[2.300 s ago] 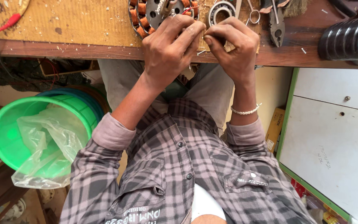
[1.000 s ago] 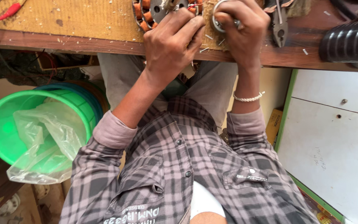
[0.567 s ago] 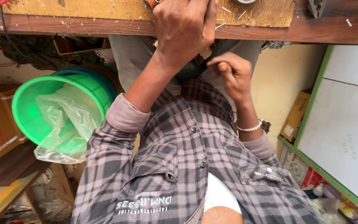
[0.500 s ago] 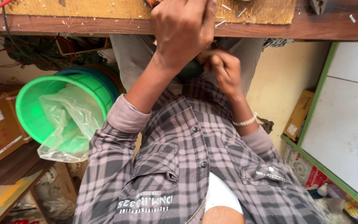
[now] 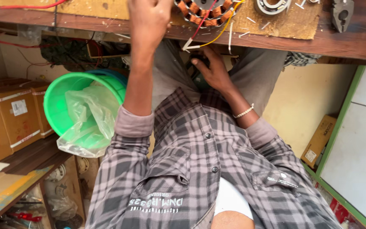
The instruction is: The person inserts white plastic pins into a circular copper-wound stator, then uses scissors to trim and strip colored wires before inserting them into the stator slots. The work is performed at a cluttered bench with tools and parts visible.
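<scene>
My left hand (image 5: 149, 21) is up on the wooden bench (image 5: 352, 40), just left of a round stator with copper windings (image 5: 204, 10). The hand's fingers run past the top edge, so its grip is hidden. Red, yellow and white wires (image 5: 200, 36) hang from the stator over the bench edge. My right hand (image 5: 212, 72), with a beaded bracelet on its wrist, is down in my lap under the bench edge. Its fingers lie on a dark object (image 5: 198, 78) between my thighs, and I cannot tell whether they grip it.
A metal bearing ring (image 5: 272, 6) and pliers (image 5: 342, 12) lie on the bench to the right. A green bucket with a plastic bag (image 5: 85, 110) stands at my left, with cardboard boxes (image 5: 9, 118) on a shelf beside it. A white cabinet (image 5: 361, 148) is at my right.
My right hand has left the bench top and dropped into my lap onto the dark object. My left hand stays on the bench by the stator. The view has shifted.
</scene>
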